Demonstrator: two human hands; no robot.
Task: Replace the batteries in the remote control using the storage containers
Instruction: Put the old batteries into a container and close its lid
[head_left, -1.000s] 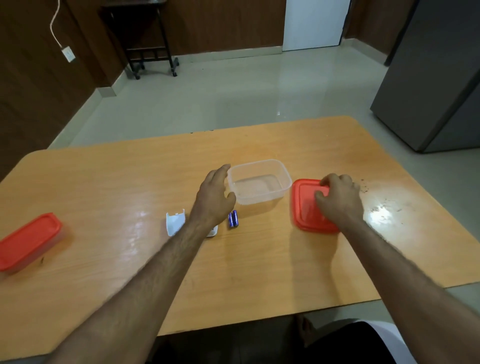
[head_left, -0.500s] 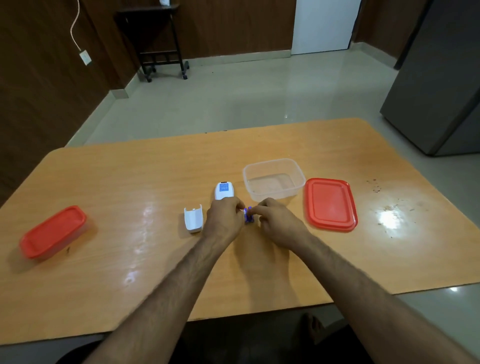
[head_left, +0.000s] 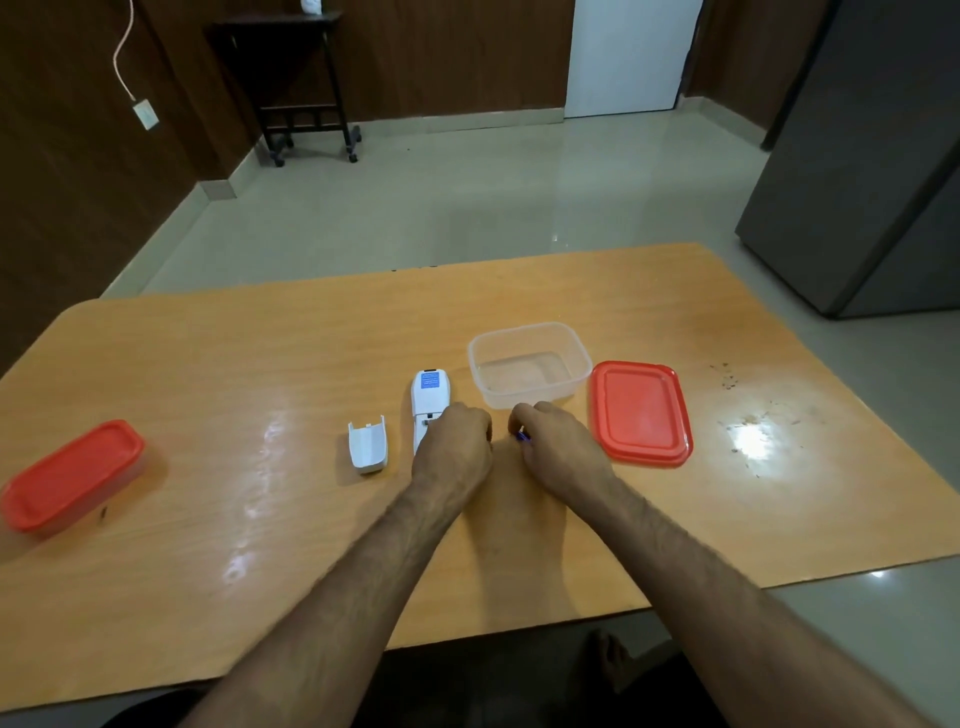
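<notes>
Half a second ago both hands met over the two small blue batteries just in front of the remote; now they have drawn a little apart, the right hand (head_left: 558, 447) with its grip pinched on a small blue cylindrical battery (head_left: 522, 435) whose tip peeps out between thumb and finger, the left hand (head_left: 453, 441) curled with its grip closed, whether on the second battery I cannot tell; the batteries look picked up and ready either for the clear empty plastic container (head_left: 530, 364) just beyond the hands or for the white remote control (head_left: 429, 397), which lies face-down with its compartment open, its near end hidden under the left hand; the white battery cover (head_left: 368, 448) lies just beside it, the red rectangular lid (head_left: 640, 411) right of the container, and a second red-lidded container (head_left: 70, 478) well apart at the left edge; the glossy orange wooden surface (head_left: 260, 364) shows crumbs at the right; beyond it, pale tiled floor, dark wood-panelled walls, a black wheeled stand (head_left: 306, 78), a white door (head_left: 631, 57) and a grey refrigerator (head_left: 878, 166).
</notes>
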